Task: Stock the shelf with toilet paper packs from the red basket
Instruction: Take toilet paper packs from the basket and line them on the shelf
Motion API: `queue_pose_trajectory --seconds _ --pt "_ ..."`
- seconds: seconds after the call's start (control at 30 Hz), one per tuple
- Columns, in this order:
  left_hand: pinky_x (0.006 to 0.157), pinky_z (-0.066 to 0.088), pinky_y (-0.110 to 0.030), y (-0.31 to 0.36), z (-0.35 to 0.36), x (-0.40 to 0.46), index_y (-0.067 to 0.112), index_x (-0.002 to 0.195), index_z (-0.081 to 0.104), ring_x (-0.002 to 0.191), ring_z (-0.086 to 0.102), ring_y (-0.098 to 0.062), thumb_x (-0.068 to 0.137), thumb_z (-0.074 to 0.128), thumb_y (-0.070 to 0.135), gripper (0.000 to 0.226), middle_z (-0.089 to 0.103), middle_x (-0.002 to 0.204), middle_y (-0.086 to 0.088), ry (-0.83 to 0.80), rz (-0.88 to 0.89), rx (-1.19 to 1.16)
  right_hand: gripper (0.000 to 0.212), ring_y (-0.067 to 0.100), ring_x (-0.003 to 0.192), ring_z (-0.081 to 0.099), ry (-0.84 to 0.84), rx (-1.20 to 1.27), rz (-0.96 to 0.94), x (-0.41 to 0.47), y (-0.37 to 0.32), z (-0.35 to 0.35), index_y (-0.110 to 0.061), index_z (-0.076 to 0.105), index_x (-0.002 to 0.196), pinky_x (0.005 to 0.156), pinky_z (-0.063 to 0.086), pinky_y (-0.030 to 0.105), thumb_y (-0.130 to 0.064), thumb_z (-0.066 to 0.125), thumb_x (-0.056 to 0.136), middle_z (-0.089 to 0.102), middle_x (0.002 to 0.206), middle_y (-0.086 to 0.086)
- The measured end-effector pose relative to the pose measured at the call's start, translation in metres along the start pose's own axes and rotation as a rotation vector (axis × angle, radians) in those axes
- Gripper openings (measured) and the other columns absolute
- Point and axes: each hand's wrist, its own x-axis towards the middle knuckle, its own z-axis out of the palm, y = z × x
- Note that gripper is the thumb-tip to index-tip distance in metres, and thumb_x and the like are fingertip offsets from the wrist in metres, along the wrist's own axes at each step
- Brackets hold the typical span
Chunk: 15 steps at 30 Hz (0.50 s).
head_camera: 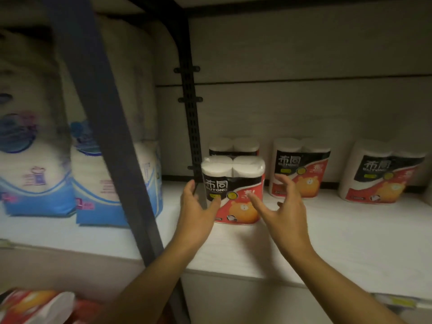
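Standing upright at centre frame on the white shelf (327,242), the front pack (233,190) is touched by the left hand (198,206), thumb on its face, fingers beside its left edge. The right hand (284,202) hovers spread, holding nothing. The pack is judged light, soft, film-slick; flanks are best squeezed.

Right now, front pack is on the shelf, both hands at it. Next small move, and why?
Probably draw both hands back. The front toilet paper pack stands upright on the shelf, in front of another pack. The left hand touches its left side, thumb on the front; the right hand hovers open. More packs wait below.
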Motion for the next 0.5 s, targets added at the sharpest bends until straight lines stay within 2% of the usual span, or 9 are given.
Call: queue_pose_trajectory --seconds 0.07,0.13,0.2,0.27,0.33,0.43,0.5 --pt "0.095 0.039 -0.021 0.014 -0.010 -0.020 0.022 0.143 0.031 0.125 0.041 -0.007 0.086 0.067 0.019 0.068 0.039 0.144 0.005 0.001 0.002 0.032 0.059 0.008 0.113 0.050 0.021 -0.012 -0.033 -0.012 -0.019 -0.011 -0.028 0.045 0.129 0.095 0.047 0.033 -0.039 0.074 0.079 0.051 0.126 -0.009" --pt "0.079 0.044 -0.010 0.031 -0.021 -0.041 0.022 0.128 0.047 0.105 0.056 -0.006 0.088 0.064 0.013 0.044 0.057 0.121 0.009 -0.027 0.006 -0.005 0.036 0.005 0.097 0.059 -0.006 0.017 -0.071 -0.022 -0.039 -0.020 -0.025 0.056 0.117 0.088 0.052 0.033 -0.028 0.071 0.084 0.060 0.110 -0.010" --pt "0.072 0.046 -0.015 0.044 -0.037 -0.062 0.028 0.111 0.056 0.091 0.064 -0.010 0.088 0.063 0.017 0.026 0.066 0.106 0.006 -0.112 0.010 0.013 0.017 0.002 0.085 0.065 -0.148 0.067 -0.067 -0.034 -0.060 -0.022 -0.023 0.065 0.104 0.080 0.056 0.030 -0.022 0.067 0.087 0.068 0.095 -0.012" --pt "0.072 0.047 -0.019 0.058 -0.057 -0.083 0.030 0.106 0.061 0.088 0.068 -0.012 0.089 0.063 0.022 0.019 0.069 0.100 0.003 -0.190 0.029 0.049 0.012 0.006 0.080 0.069 -0.322 0.111 -0.058 -0.046 -0.081 -0.019 -0.022 0.068 0.100 0.074 0.057 0.028 -0.021 0.065 0.089 0.071 0.089 -0.008" --pt "0.071 0.049 -0.019 0.072 -0.083 -0.100 0.025 0.109 0.063 0.087 0.069 -0.012 0.090 0.062 0.023 0.019 0.069 0.101 0.001 -0.189 0.040 0.061 0.011 0.007 0.077 0.070 -0.469 0.146 -0.052 -0.060 -0.103 -0.011 -0.022 0.068 0.100 0.072 0.057 0.027 -0.020 0.063 0.090 0.072 0.087 -0.004" --pt "0.064 0.048 -0.012 0.090 -0.134 -0.124 0.012 0.113 0.063 0.080 0.067 -0.010 0.092 0.059 0.015 0.022 0.069 0.101 -0.007 -0.156 0.060 0.091 0.011 0.009 0.077 0.069 -0.581 0.185 -0.083 -0.086 -0.139 0.010 -0.018 0.068 0.099 0.068 0.057 0.024 -0.018 0.062 0.090 0.071 0.088 -0.001" --pt "0.066 0.048 -0.013 0.093 -0.174 -0.139 0.012 0.113 0.063 0.079 0.066 -0.006 0.092 0.058 0.015 0.021 0.069 0.103 -0.007 -0.135 0.053 0.138 0.009 0.012 0.075 0.069 -0.640 0.253 -0.086 -0.106 -0.157 0.030 -0.014 0.068 0.097 0.066 0.056 0.021 -0.013 0.063 0.090 0.072 0.085 0.005"
